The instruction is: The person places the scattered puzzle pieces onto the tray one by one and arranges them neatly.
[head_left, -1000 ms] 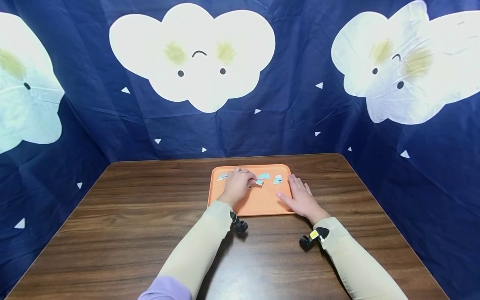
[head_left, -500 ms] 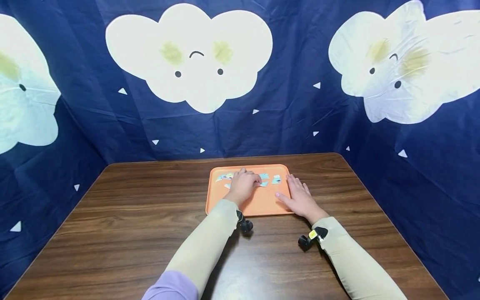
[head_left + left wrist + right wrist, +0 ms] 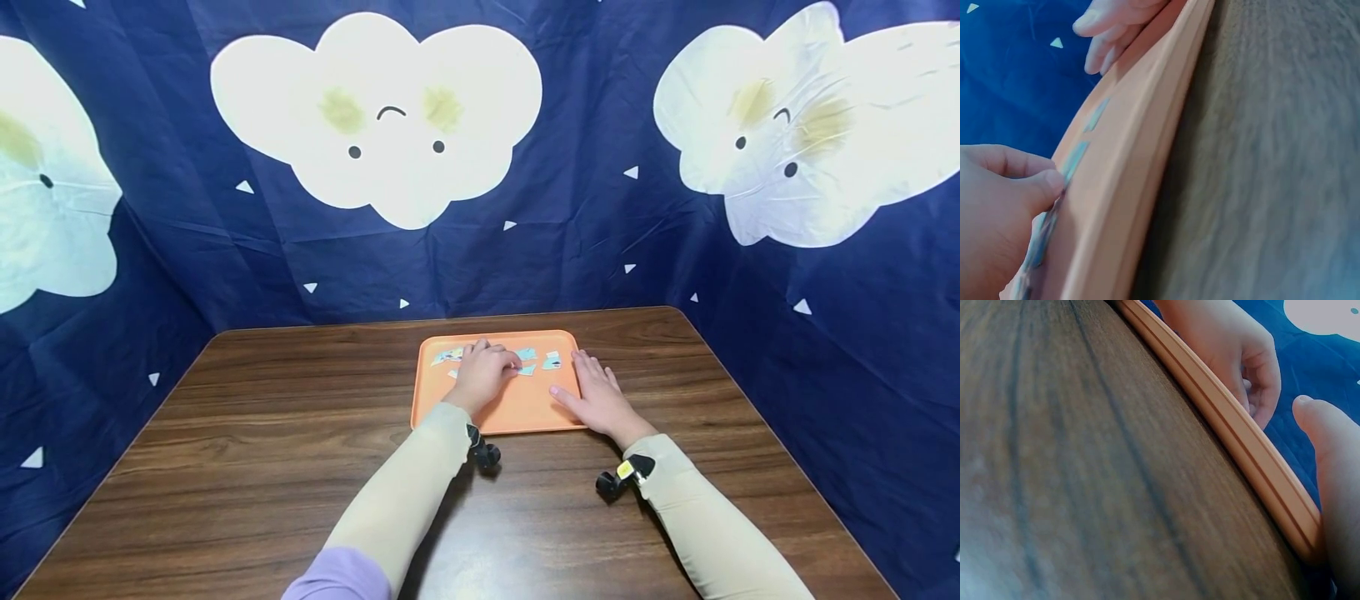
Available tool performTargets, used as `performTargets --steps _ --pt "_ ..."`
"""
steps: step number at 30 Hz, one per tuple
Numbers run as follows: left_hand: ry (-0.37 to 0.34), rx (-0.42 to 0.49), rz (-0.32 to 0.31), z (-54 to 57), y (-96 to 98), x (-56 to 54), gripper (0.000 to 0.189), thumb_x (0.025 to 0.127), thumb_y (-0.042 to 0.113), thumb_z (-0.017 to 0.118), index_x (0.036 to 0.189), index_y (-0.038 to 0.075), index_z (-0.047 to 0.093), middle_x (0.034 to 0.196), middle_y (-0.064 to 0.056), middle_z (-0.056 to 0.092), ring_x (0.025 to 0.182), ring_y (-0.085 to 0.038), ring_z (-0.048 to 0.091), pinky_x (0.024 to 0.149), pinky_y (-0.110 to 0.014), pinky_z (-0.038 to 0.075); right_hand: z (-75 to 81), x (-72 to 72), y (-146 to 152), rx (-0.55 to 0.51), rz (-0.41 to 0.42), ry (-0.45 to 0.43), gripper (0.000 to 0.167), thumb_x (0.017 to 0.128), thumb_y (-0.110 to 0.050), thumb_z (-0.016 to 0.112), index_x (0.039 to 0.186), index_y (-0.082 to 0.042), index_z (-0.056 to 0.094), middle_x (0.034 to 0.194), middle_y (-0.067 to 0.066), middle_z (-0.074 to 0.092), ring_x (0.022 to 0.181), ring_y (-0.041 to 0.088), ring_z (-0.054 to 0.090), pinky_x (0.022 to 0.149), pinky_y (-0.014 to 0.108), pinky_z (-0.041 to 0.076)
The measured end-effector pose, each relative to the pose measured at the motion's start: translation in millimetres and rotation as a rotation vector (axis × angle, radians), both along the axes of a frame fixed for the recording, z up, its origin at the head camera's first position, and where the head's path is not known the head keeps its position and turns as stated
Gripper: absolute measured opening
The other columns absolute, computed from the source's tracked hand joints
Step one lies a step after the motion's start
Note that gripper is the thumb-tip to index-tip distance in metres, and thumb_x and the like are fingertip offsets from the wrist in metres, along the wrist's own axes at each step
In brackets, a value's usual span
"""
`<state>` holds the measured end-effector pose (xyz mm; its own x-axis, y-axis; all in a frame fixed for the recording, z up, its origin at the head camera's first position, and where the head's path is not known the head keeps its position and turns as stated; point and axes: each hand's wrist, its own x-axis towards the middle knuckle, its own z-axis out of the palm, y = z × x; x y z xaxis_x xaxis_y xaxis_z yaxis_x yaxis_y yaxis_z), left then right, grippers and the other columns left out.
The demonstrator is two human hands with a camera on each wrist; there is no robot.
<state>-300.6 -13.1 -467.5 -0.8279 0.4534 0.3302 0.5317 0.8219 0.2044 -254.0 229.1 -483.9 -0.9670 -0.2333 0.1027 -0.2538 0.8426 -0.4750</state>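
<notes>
Over the orange tray, my left hand pinches at a light-blue puzzle piece with thumb and forefinger. In the left wrist view, its thumb and forefinger meet at the near end of the piece, which looks flat on the tray. Part of the piece is hidden by the fingers. My right hand rests on the tray's right edge, fingers straight and thumb spread inward. Another light-blue piece lies just behind the pinched one.
More pieces lie near the tray's right side. A group of patterned pieces is at the back left, partly behind my left hand. The tray sits on a brown wooden table; a blue cloth with clouds hangs behind.
My left hand has shifted a little right since a second ago, and the piece at its fingertips, tilted earlier, now lies flatter. My right hand has stayed on the tray edge.
</notes>
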Motion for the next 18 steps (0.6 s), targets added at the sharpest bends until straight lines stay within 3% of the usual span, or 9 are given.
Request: performTargets --steps 11,18 --pt "-0.075 0.056 -0.080 3.6 -36.1 -1.5 0.024 0.090 0.036 0.076 0.110 0.022 0.075 0.111 0.008 0.071 0.095 -0.020 0.045 0.088 -0.042 0.035 2.0 2.0 1.3 -0.015 0.017 0.016 0.096 0.097 -0.063 0.049 0.159 0.004 0.018 0.165 0.025 0.016 0.152 0.044 0.014 0.118 0.063 0.007" --pt "-0.148 -0.002 -0.079 7.7 -46.7 1.6 0.019 0.093 0.026 0.070 0.111 0.026 0.076 0.116 0.008 0.067 0.098 -0.019 0.042 0.088 -0.040 0.033 3.1 3.4 0.2 -0.005 0.022 0.020 0.096 0.098 -0.063 0.049 0.158 0.005 0.017 0.164 0.027 0.017 0.151 0.045 0.014 0.118 0.064 0.007"
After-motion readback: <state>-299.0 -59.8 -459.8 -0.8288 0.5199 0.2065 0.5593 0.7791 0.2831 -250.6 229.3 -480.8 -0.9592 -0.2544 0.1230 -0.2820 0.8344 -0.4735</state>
